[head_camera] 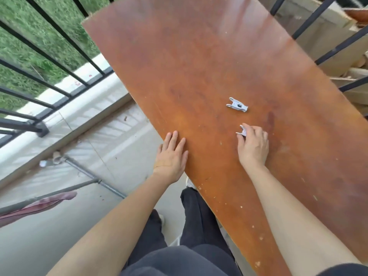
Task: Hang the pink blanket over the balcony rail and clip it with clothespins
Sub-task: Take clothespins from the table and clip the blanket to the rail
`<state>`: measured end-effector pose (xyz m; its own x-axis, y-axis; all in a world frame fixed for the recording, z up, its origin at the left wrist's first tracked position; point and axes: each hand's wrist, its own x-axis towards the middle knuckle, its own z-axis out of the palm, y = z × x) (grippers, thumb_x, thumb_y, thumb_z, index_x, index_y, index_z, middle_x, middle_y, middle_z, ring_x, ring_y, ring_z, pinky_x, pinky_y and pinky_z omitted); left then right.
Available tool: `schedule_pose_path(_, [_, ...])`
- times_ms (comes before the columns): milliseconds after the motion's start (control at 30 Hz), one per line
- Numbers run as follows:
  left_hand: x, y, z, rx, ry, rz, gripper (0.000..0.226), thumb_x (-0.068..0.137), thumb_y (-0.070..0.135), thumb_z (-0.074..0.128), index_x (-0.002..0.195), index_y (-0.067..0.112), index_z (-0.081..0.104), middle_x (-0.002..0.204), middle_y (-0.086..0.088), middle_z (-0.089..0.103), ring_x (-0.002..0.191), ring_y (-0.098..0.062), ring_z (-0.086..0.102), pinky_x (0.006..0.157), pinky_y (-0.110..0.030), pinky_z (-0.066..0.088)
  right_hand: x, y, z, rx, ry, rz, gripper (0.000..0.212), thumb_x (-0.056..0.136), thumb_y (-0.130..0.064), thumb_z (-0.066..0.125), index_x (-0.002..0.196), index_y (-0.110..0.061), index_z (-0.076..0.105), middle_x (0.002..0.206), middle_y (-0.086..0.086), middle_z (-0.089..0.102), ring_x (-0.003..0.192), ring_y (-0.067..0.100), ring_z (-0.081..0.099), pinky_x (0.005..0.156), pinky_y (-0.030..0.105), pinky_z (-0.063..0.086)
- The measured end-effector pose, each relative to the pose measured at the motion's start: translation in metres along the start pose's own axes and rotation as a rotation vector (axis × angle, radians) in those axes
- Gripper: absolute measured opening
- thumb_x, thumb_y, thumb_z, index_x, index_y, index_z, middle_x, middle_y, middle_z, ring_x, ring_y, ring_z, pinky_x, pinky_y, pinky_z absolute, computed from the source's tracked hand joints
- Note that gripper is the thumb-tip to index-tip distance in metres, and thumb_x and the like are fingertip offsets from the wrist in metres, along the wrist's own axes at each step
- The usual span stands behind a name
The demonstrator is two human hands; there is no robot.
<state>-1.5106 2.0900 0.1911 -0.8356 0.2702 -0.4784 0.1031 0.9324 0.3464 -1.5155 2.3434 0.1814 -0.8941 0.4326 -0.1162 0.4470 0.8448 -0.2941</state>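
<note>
2 hands on a brown tabletop (199, 56), with 2 clothespins at the right fingers.
The pink blanket (45, 203) hangs well left of the left hand (171, 156), whose straight, close-set fingers lie flat on the table edge. The right hand (253, 148) pinches the held clothespin (242, 132), and the loose clothespin (237, 104) lies just beyond its fingertips.
</note>
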Motion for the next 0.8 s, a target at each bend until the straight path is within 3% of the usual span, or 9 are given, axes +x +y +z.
schedule_pose_path(100, [-0.008, -0.012, -0.013, -0.004, 0.015, -0.04, 0.052, 0.105, 0.041, 0.028, 0.152, 0.019, 0.032, 0.164, -0.004, 0.015, 0.152, -0.024, 0.008, 0.121, -0.043, 0.011, -0.004, -0.028, -0.003, 0.106, -0.071, -0.05, 0.035, 0.092, -0.035, 0.063, 0.125, -0.022, 0.062, 0.117, 0.004, 0.061, 0.107, 0.029, 0.055, 0.084, 0.039, 0.046])
schedule_pose_path(233, [-0.043, -0.047, -0.029, -0.063, 0.149, -0.239, 0.05, 0.104, 0.041, 0.03, 0.149, 0.019, 0.035, 0.163, -0.006, 0.02, 0.151, -0.025, 0.012, 0.12, -0.042, 0.014, -0.015, -0.097, -0.001, 0.277, -0.186, -0.173, 0.034, 0.091, -0.041, 0.062, 0.12, -0.022, 0.061, 0.116, 0.001, 0.062, 0.106, 0.024, 0.06, 0.084, 0.034, 0.046])
schedule_pose_path(400, [-0.132, -0.118, -0.058, -0.112, 0.369, -0.531, 0.054, 0.099, 0.045, 0.028, 0.141, 0.016, 0.048, 0.156, -0.01, 0.035, 0.145, -0.031, 0.029, 0.115, -0.048, 0.026, -0.058, -0.215, 0.009, 0.404, -0.306, -0.495, 0.041, 0.089, -0.033, 0.066, 0.126, -0.016, 0.061, 0.11, 0.008, 0.064, 0.101, 0.03, 0.062, 0.084, 0.037, 0.048])
schedule_pose_path(533, [-0.24, -0.182, -0.087, -0.119, 0.558, -0.78, 0.058, 0.093, 0.043, 0.03, 0.127, 0.009, 0.062, 0.142, -0.018, 0.053, 0.131, -0.039, 0.049, 0.102, -0.052, 0.042, -0.131, -0.328, 0.001, 0.379, -0.433, -0.809, 0.034, 0.086, -0.033, 0.067, 0.116, -0.019, 0.066, 0.102, 0.002, 0.065, 0.097, 0.025, 0.062, 0.081, 0.033, 0.046])
schedule_pose_path(800, [-0.493, -0.306, -0.116, -0.164, 0.78, -1.211, 0.077, 0.089, 0.053, 0.007, 0.145, 0.015, 0.044, 0.159, -0.01, 0.03, 0.146, -0.03, 0.027, 0.115, -0.047, 0.025, -0.381, -0.532, -0.036, 0.399, -0.566, -1.428, 0.038, 0.077, -0.035, 0.069, 0.112, -0.021, 0.062, 0.101, -0.002, 0.063, 0.095, 0.022, 0.062, 0.077, 0.034, 0.046])
